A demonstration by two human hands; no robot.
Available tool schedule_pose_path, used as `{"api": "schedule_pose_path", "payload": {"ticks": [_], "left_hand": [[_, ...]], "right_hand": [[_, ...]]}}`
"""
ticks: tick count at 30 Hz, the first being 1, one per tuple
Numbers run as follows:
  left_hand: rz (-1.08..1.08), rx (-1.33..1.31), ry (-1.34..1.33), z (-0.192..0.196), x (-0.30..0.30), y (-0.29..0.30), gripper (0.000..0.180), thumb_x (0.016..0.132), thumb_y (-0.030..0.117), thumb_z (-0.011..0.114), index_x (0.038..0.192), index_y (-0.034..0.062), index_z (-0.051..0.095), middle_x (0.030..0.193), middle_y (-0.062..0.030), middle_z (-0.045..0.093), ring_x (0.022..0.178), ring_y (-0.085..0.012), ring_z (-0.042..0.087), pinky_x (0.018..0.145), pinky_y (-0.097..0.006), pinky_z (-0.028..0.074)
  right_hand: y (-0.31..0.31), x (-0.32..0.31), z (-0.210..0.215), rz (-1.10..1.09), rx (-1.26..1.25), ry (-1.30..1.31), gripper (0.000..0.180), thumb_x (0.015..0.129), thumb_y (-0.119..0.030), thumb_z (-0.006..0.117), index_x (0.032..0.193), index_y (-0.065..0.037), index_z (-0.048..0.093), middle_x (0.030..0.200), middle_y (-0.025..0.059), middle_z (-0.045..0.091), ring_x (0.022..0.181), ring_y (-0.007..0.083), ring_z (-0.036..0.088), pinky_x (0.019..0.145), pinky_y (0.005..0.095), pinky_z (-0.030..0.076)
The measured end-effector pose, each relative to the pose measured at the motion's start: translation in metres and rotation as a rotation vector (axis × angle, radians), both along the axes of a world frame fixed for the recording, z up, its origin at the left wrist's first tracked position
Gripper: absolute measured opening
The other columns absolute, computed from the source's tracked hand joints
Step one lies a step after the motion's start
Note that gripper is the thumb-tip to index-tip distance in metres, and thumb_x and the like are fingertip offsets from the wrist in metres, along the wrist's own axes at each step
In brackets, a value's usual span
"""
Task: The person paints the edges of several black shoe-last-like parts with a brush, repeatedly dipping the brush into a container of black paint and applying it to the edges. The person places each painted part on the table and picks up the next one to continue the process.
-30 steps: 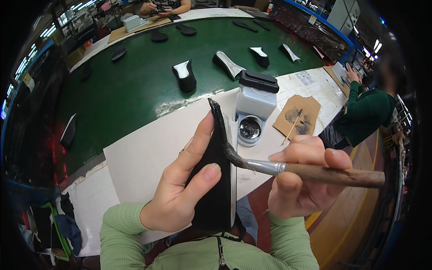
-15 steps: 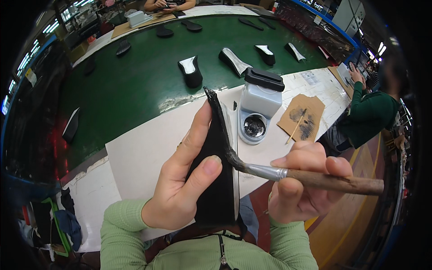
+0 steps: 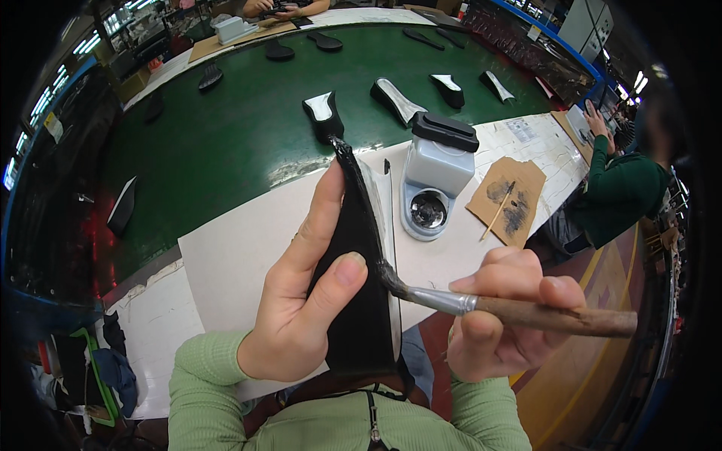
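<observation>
My left hand [image 3: 297, 316] holds a black wedge-shaped shoe sole [image 3: 350, 323] upright, thumb on its broad black face and fingers behind it. Wet black coating shines along the sole's narrow edge up to its tip; a pale surface shows on the right side. In my right hand [image 3: 481, 349] is a wooden-handled paintbrush [image 3: 556, 316] with a metal ferrule. Its dark bristles press bent against the sole's edge, beside my left thumb. Just beyond stands a pale dispenser bottle [image 3: 444, 169] with a black lid; its front cup [image 3: 429, 209] contains black liquid.
A stained cardboard piece [image 3: 530, 184] with a thin stick lies right of the bottle, on white-covered tabletop. Across the green conveyor belt [image 3: 241, 128] lie several soles, one [image 3: 323, 113] just past the held tip. A co-worker in a green sleeve [image 3: 624, 184] is at right; another person's hands [image 3: 278, 9] are at the far side.
The brush has slid slightly down the sole's edge toward me, my right hand lowering with it. The sole's tip has shifted a little left and away.
</observation>
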State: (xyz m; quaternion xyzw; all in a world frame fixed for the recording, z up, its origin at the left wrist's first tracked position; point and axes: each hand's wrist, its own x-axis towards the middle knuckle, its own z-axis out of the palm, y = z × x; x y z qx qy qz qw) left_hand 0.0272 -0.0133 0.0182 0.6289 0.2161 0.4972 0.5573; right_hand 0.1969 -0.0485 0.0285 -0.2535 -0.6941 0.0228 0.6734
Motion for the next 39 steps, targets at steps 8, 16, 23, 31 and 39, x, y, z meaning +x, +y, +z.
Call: {"api": "schedule_pose_path", "payload": {"ticks": [8,16,23,31,39], "left_hand": [[0.013,0.009,0.035,-0.001,-0.002,0.003,0.061,0.089,0.008,0.039,0.141,0.0037,0.008,0.145,-0.0103,0.019,0.132,-0.0183,0.022,0.107,-0.031,0.015],[-0.010,-0.363,0.014,-0.037,-0.011,0.029,0.055,0.089,0.010,0.039,0.139,0.0014,0.018,0.136,-0.0100,0.037,0.120,-0.0147,0.040,0.101,-0.026,0.030],[-0.114,-0.992,-0.165,-0.074,-0.021,0.033,0.038,0.089,0.016,0.042,0.122,-0.0008,0.041,0.105,-0.0127,0.057,0.090,-0.0180,0.060,0.079,-0.031,0.050],[-0.140,-1.001,-0.233,-0.082,-0.021,0.035,0.035,0.091,0.019,0.043,0.120,-0.0007,0.043,0.104,-0.0119,0.058,0.087,-0.0170,0.060,0.078,-0.030,0.050],[-0.078,-0.898,-0.210,-0.075,-0.016,0.032,0.040,0.092,0.018,0.043,0.128,-0.0005,0.039,0.108,-0.0067,0.056,0.090,-0.0113,0.057,0.079,-0.026,0.048]], "right_hand": [[-0.011,0.001,-0.004,0.114,-0.239,0.254,0.055,0.071,-0.002,0.070,0.115,-0.002,0.038,0.071,0.0142,0.061,0.059,0.0122,0.051,0.054,0.0247,0.037],[0.023,0.058,-0.036,-0.048,-0.479,0.582,0.041,0.080,0.001,0.059,0.118,0.003,0.041,0.080,0.0112,0.061,0.076,0.0105,0.056,0.070,0.0195,0.042],[0.053,0.087,-0.094,-0.409,-0.566,0.229,0.039,0.078,-0.004,0.065,0.112,0.006,0.048,0.070,0.0042,0.062,0.067,0.0057,0.051,0.064,0.0185,0.040],[0.070,0.085,-0.110,-0.518,-0.553,0.082,0.042,0.079,-0.006,0.066,0.114,0.006,0.047,0.064,0.0024,0.059,0.061,0.0040,0.049,0.060,0.0171,0.038],[0.076,0.082,-0.110,-0.243,-0.808,0.513,0.036,0.080,-0.006,0.064,0.109,0.005,0.049,0.068,0.0017,0.058,0.057,0.0054,0.048,0.055,0.0181,0.037]]}}
